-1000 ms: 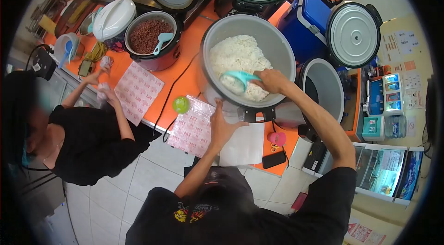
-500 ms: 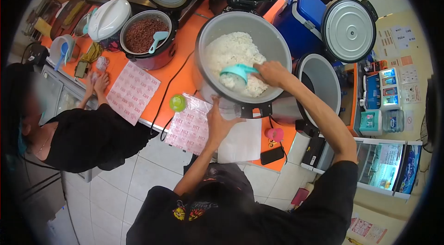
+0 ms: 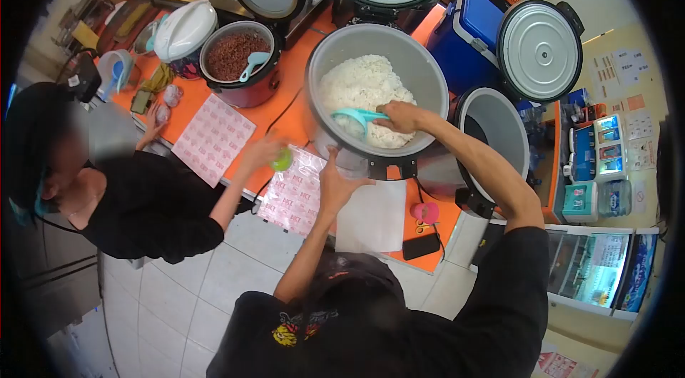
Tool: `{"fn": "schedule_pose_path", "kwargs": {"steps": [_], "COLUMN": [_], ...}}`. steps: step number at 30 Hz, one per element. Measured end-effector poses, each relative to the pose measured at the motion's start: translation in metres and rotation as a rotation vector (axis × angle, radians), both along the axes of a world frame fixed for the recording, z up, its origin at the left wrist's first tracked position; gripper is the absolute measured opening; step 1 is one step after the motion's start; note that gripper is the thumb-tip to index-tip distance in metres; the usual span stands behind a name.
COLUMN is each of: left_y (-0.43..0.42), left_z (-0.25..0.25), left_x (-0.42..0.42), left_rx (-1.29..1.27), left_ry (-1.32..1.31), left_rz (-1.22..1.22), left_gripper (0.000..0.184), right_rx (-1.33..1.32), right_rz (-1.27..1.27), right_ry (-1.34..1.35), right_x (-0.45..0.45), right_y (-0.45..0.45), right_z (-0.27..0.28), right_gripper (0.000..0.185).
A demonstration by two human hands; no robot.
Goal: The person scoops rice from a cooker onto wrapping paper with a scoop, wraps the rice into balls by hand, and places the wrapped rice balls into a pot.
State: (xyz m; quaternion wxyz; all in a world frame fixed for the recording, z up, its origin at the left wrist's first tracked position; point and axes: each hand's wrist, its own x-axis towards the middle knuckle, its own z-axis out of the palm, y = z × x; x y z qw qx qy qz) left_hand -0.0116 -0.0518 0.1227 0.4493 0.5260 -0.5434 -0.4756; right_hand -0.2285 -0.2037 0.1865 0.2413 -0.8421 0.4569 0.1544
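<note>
My right hand (image 3: pixel 399 115) grips the handle of a turquoise scoop (image 3: pixel 365 115), its bowl down in the white rice (image 3: pixel 367 82). The rice lies inside a large grey rice cooker pot (image 3: pixel 421 57). Just below the pot's near rim, my left hand (image 3: pixel 337 189) curves round what looks like a clear rounded container (image 3: pixel 348 157), partly lost against the shiny cooker wall. Under that hand lie a printed wrapping sheet (image 3: pixel 292 196) and a plain white sheet (image 3: pixel 371 217). Left of it, a co-worker's hand (image 3: pixel 262 153) touches a green cup (image 3: pixel 282 159).
A smaller cooker (image 3: pixel 246 93) of reddish-brown rice stands back left. An emptied-looking cooker (image 3: pixel 492 118) is at right. Near the counter's front edge lie a phone (image 3: pixel 421 247) and a pink cup (image 3: pixel 425 212). Another printed sheet (image 3: pixel 214 137) lies before the co-worker (image 3: pixel 157 200).
The scoop has moved slightly left and down in the rice and tilted. My left hand stays put. The co-worker's one hand has reached right to the green cup.
</note>
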Motion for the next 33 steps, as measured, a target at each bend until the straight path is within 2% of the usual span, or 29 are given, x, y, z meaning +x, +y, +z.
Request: {"fn": "schedule_pose_path", "kwargs": {"steps": [3, 4, 6, 12, 15, 16, 19, 20, 23, 24, 27, 31, 33], "left_y": [0.000, 0.005, 0.003, 0.006, 0.009, 0.010, 0.014, 0.013, 0.013, 0.011, 0.009, 0.010, 0.011], "left_z": [-0.013, -0.016, -0.014, -0.017, -0.023, -0.027, -0.032, -0.032, -0.031, -0.037, -0.037, -0.036, -0.033], "left_x": [-0.005, -0.004, -0.002, -0.007, -0.017, -0.016, -0.016, -0.016, -0.013, -0.014, -0.014, -0.014, -0.014], "left_rx": [-0.047, -0.061, -0.019, 0.042, 0.043, 0.029, -0.018, -0.013, -0.003, -0.015, -0.029, -0.048, -0.038], "left_ry": [-0.075, -0.102, -0.071, -0.120, -0.089, -0.078, -0.018, -0.034, -0.090, -0.098, -0.089, -0.101, -0.104], "left_rz": [0.028, 0.036, 0.023, 0.017, 0.035, 0.045, 0.027, 0.022, -0.009, -0.009, -0.033, -0.031, -0.033], "left_gripper": [0.117, 0.117, 0.119, 0.120, 0.119, 0.119, 0.117, 0.117, 0.116, 0.116, 0.115, 0.115, 0.114], "right_rx": [-0.177, -0.154, -0.136, 0.012, 0.008, -0.006, 0.342, 0.151, -0.193, -0.273, -0.297, -0.123, -0.038], "right_rz": [-0.043, 0.032, 0.002, -0.035, -0.046, -0.124, -0.551, -0.407, -0.251, -0.197, -0.119, 0.018, -0.006], "right_ry": [0.119, 0.132, 0.044, -0.152, -0.316, -0.402, -0.548, -0.496, -0.184, -0.048, 0.088, 0.049, 0.006], "right_x": [0.010, 0.021, 0.018, -0.019, -0.013, -0.006, 0.005, 0.002, -0.004, 0.013, 0.048, 0.019, -0.004], "right_y": [-0.023, -0.025, -0.016, 0.032, 0.010, 0.008, 0.005, -0.006, -0.053, -0.036, -0.032, -0.005, 0.018], "right_z": [-0.005, -0.024, -0.036, -0.009, -0.050, -0.057, -0.040, -0.034, -0.065, -0.045, -0.057, -0.060, -0.057], "right_gripper": [0.038, 0.035, 0.036, 0.040, 0.041, 0.042, 0.043, 0.043, 0.042, 0.039, 0.034, 0.037, 0.042]}}
